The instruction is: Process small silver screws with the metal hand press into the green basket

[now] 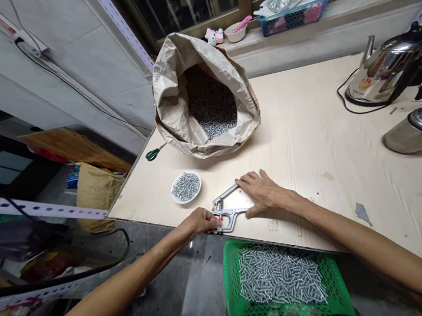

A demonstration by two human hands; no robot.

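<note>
Grey metal hand-press pliers (231, 216) with a spring lie at the table's front edge, handles spread apart. My right hand (262, 192) grips them, fingers over the upper handle and thumb at the lower one. At the jaw, my left hand (205, 221) is closed in a pinch; a small red part shows beside its fingertips, and what they hold is too small to make out. A white bowl (186, 187) of small silvery screw-like pieces stands just left of the pliers. Below the table edge, a green basket (228, 283) holds many similar silvery pieces.
A large open woven sack (170, 81) with more metal pieces stands at the back. Green-handled scissors (152, 154) lie at the left edge. A kettle (386, 66) and a metal canister (410, 133) stand at the right. A blue basket (293, 22) sits on the windowsill.
</note>
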